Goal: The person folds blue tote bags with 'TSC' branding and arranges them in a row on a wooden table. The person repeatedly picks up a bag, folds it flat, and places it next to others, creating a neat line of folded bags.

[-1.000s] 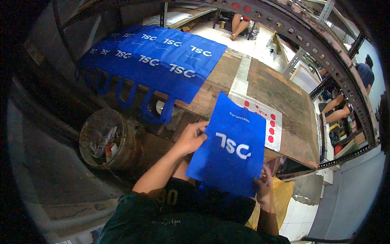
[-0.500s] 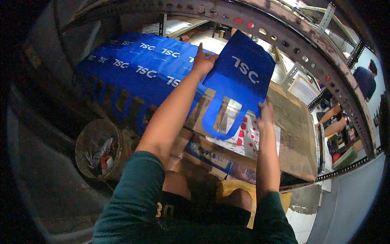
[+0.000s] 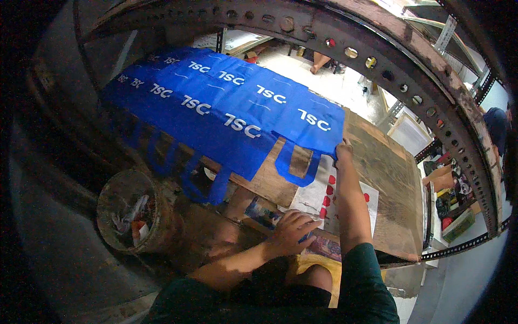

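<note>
Blue bag [image 3: 309,133] lies flat, right fingers [image 3: 341,148] touching its corner

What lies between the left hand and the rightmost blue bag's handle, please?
In the head view, part of the red-dotted white sheet lies between the left hand and that handle.

A bin [image 3: 120,190] holds crumpled scraps [image 3: 134,218]; a perforated metal beam [image 3: 308,33] crosses the view.

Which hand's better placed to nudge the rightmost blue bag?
Right, most likely: the right hand is at the near right corner of that blue bag; the left hand is nearer the body, apart from it.
</note>
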Demonstrator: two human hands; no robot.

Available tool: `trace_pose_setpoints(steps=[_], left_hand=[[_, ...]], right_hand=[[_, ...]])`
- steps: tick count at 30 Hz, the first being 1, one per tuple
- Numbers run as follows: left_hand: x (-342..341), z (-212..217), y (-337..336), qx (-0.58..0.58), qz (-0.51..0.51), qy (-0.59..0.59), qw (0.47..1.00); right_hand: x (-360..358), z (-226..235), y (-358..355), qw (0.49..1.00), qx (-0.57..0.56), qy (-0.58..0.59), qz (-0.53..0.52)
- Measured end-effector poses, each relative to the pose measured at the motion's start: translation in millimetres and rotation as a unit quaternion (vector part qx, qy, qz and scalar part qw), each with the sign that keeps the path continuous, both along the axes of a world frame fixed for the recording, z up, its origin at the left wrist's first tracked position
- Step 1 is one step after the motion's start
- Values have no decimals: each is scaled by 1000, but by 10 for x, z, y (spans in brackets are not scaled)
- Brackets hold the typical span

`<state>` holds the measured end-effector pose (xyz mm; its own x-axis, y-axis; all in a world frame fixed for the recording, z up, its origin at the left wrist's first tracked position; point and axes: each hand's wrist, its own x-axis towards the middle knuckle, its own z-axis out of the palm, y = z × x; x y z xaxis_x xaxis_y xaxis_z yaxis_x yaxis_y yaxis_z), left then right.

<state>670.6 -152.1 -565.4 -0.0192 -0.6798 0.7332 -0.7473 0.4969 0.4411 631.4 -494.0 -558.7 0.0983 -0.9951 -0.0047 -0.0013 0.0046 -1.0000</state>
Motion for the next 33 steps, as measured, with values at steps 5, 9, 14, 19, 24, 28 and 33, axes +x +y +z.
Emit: trace_pose_setpoints(steps=[5, 9, 14, 19, 24, 28, 33], left_hand=[[14, -27, -109, 35, -18, -16, 999], [25, -44, -138, 28, -11, -26, 999], [-4, -129, -163, 15, 12, -38, 999], [-72, -183, -211, 5, 39, -47, 998], [-108, -307, -256, 16, 49, -60, 997], [-104, -247, -231, 5, 57, -50, 997], [-65, -231, -165, 14, 46, -79, 996]], right_hand=[[5, -62, -183, 997, -58, 42, 1], [111, -17, -298, 988, -89, 122, -22], [135, -1, -389, 974, -112, 195, -36], [112, -36, -417, 952, -130, 271, -50], [144, -40, -445, 919, -150, 360, -50], [130, -113, -439, 888, -161, 429, -50], [45, -107, -410, 846, -176, 501, -51]])
